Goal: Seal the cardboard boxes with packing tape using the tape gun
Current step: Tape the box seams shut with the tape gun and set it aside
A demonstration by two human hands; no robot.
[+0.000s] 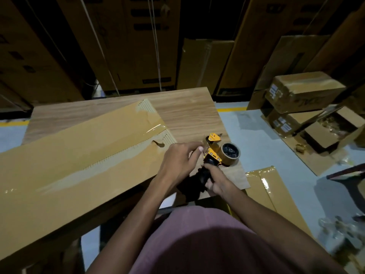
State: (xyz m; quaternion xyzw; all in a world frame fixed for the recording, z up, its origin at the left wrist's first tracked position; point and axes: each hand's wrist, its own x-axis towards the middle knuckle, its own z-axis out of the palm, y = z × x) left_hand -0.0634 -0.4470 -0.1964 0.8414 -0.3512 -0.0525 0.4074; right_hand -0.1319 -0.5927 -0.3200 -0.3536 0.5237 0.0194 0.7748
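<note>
A long flat cardboard box (75, 155) lies across the wooden table (189, 113), with glossy tape along its seam and over its far right end. Just right of the box a yellow and black tape gun (213, 153) carries a brown tape roll (230, 154). My right hand (217, 182) grips the gun's black handle. My left hand (179, 161) reaches across to the gun's front, its fingertips pinching at the tape end there.
Tall cartons stand in a row behind the table. On the floor to the right sit a sealed box (304, 91), an open box (331, 131) and a flat taped carton (276, 196). A dark chair edge (347, 173) juts in at far right.
</note>
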